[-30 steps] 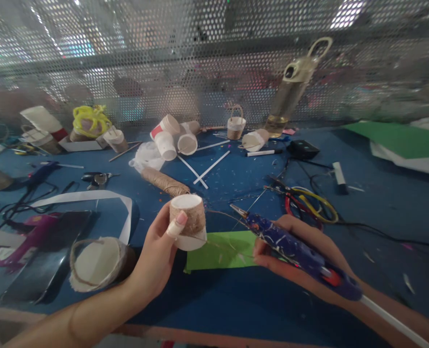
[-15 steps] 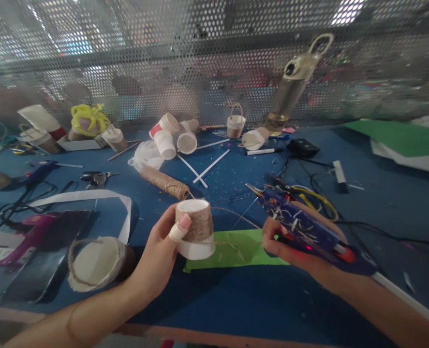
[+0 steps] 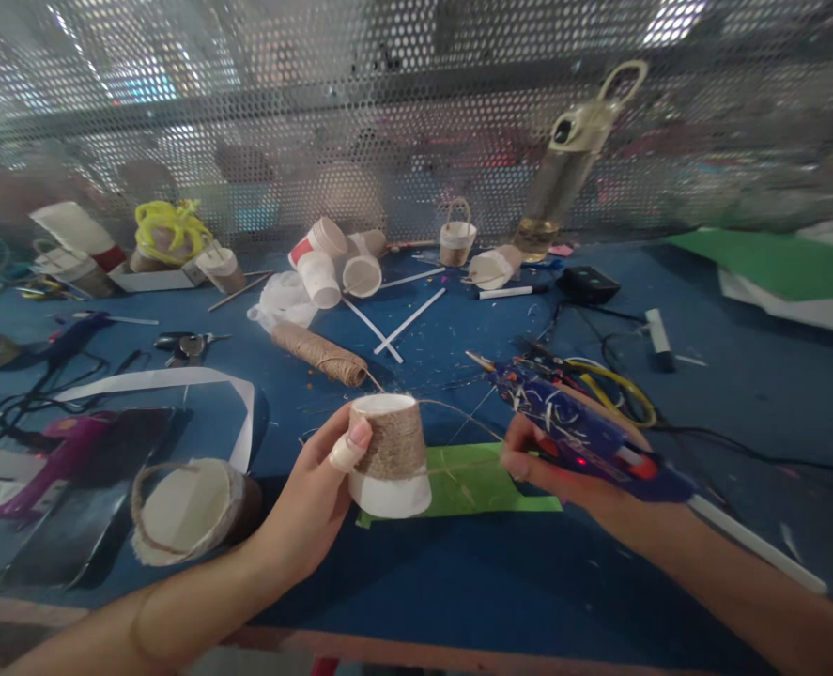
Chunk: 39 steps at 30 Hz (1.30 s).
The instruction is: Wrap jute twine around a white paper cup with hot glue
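My left hand (image 3: 317, 479) is closed around a paper cup (image 3: 392, 496), held upside down above the table. Brown twine (image 3: 390, 441) wraps its upper part, while the wide rim end below is bare white. In my right hand (image 3: 539, 460) is a blue glue gun (image 3: 571, 413), its metal nozzle pointing left and a white glue stick poking from its back. A strand of twine runs from the cup to the fingers of my right hand. Behind the cup lies a twine spool (image 3: 321, 355). A green strip (image 3: 472, 483) sits beneath, between my hands.
A twine-handled cup basket (image 3: 183, 512), a dark phone-like slab (image 3: 82, 502) and a purple glue gun (image 3: 42, 460) lie left. Paper cups (image 3: 319, 277), white strips (image 3: 408, 324) and a tilted bottle (image 3: 561, 178) are farther back. Yellow and black cables (image 3: 620, 385) lie right.
The cup has moved slightly right and down in my left hand, its twine side turned a little. My right hand and the glue gun have shifted left, towards the cup.
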### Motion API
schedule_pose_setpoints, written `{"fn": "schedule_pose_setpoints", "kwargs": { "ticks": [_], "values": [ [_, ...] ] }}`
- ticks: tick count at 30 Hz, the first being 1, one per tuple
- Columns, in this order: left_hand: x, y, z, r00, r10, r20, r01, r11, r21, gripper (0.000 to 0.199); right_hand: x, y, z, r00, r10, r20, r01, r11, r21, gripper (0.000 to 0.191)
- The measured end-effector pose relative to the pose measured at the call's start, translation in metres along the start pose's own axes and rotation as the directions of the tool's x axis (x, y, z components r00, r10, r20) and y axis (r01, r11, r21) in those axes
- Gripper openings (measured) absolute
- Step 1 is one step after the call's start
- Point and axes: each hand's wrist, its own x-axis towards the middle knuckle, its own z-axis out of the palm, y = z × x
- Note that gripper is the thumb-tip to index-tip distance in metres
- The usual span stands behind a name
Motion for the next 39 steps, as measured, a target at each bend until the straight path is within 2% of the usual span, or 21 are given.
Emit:
{"fn": "schedule_pose_setpoints", "kwargs": {
  "ticks": [8,17,21,28,36,39],
  "values": [
    [-0.001,-0.001,0.001,0.996,-0.04,0.082,0.044,0.998,-0.054,0.039,0.0,0.001,0.003,1.0,0.005,-0.016,-0.005,1.0,0.008,0.018],
    [-0.003,-0.003,0.001,0.993,-0.061,0.097,0.069,0.995,-0.078,0.038,0.0,0.0,0.006,0.998,0.019,0.053,-0.024,0.995,0.101,0.02],
    [-0.003,-0.003,0.002,0.992,-0.078,0.103,0.086,0.993,-0.078,0.043,0.0,0.003,0.007,0.998,-0.001,0.056,-0.003,0.997,0.081,0.02],
    [-0.005,-0.002,0.003,0.986,-0.099,0.132,0.111,0.99,-0.085,0.044,-0.002,0.01,0.011,0.999,0.003,0.042,-0.009,0.987,0.16,0.022],
    [-0.005,-0.006,0.002,0.972,-0.101,0.212,0.12,0.99,-0.077,0.043,-0.004,0.002,0.011,0.993,-0.028,0.112,0.013,0.991,0.135,0.023],
    [-0.007,-0.005,0.002,0.965,-0.115,0.235,0.13,0.99,-0.049,0.046,-0.005,0.001,0.012,0.993,-0.046,0.105,0.037,0.995,0.092,0.025]
  ]
}}
